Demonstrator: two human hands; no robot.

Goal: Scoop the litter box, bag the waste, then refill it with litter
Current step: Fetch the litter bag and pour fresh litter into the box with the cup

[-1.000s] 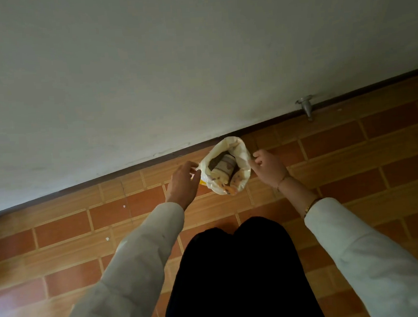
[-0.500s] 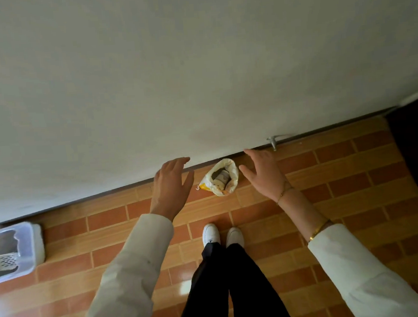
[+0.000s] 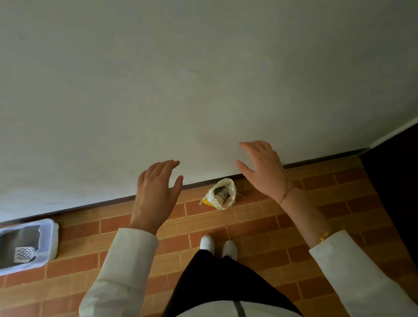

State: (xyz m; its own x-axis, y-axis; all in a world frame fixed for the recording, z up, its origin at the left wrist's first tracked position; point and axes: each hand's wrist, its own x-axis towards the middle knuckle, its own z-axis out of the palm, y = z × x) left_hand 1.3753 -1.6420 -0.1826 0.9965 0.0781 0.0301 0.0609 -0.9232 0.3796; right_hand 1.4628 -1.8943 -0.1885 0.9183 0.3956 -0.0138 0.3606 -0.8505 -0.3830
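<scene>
both my hands are empty, fingers spread. left of the bag, the litter box [image 3: 22, 244] holds the scoop [image 3: 23, 254]; my left hand [image 3: 155, 195], the bag [image 3: 220, 194] upright by the wall so nothing spills, my right hand [image 3: 263, 169].

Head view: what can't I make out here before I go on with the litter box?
- Cream plastic bag with yellow print, head view: open, but its contents are too small and dim to identify.
- Pale blue plastic litter box: left side cut off by the frame edge; litter level unclear in shadow.
- White slotted scoop inside it: handle not clearly visible.
- Dark area at right: too dark to read.
- Left hand and right hand: open, holding nothing.
</scene>
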